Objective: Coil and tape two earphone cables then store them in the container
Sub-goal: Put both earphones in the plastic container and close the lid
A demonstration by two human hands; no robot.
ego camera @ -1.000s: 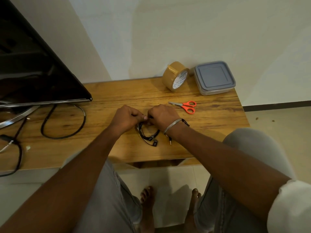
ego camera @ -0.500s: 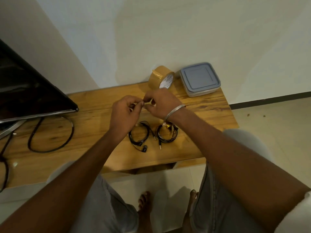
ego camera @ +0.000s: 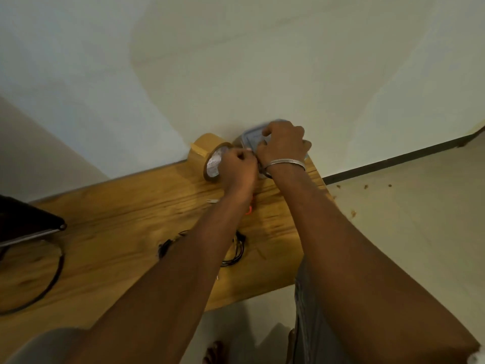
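Wood grain runs along the low table (ego camera: 118, 232), with a dark screen (ego camera: 26, 222) and a loose black cable loop (ego camera: 56, 271) at its far left. The two black earphone cables lie looped near the front edge. One (ego camera: 164, 248) shows left of the person's left forearm and the other (ego camera: 237, 254) shows right of it, both well apart from the box meant for them. Blur hides whether tape binds them.

At the back, a brown packing-tape roll (ego camera: 202, 153) stands on edge by the wall. The left hand (ego camera: 238, 166) is balled just in front of it, at the near corner of the grey-lidded container (ego camera: 250, 136); whether it pinches anything cannot be told. An orange scissor handle (ego camera: 248, 210) peeks out beside that wrist. The right hand (ego camera: 283, 147), a bangle at its wrist, curls its fingers over the lid (ego camera: 256, 140).

The step appears to be opening the box. Done well, one hand would pin the base while the other peels the lid up from a single corner. It would also help to keep clear of the tape roll and to set the lid down within reach before fetching the cables.
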